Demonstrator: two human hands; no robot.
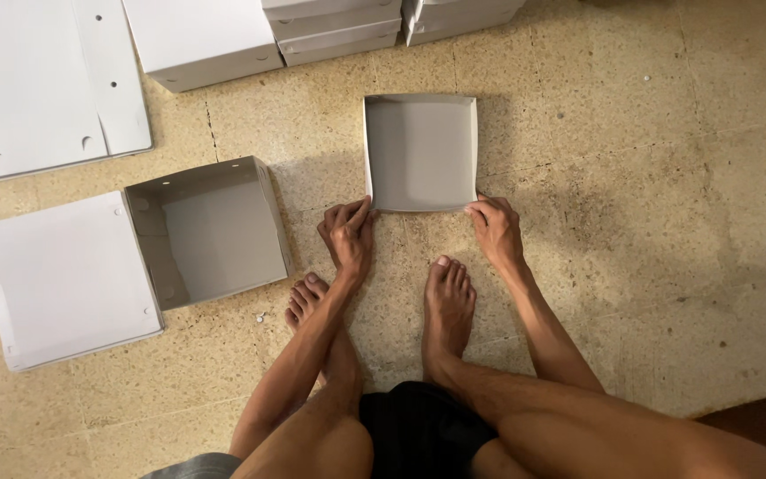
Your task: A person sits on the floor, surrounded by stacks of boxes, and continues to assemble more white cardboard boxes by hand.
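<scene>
- Centrally, a shallow white cardboard tray (420,151) with folded-up walls lies on the speckled floor (631,222), just above the middle of the frame.
- At the tray's lower left corner, the left hand (347,235) pinches the near wall with curled fingers.
- At the lower right corner, the right hand (495,229) grips the same wall, fingers bent over its edge.
- Two bare feet (447,302) rest on the floor just below the tray, between the forearms.
- Left of centre stands an open white box (210,231) with its hinged lid (64,279) lying flat beside it.
- Upper left holds flat cardboard sheets (46,80); along the top edge sit closed white boxes (330,31).
</scene>
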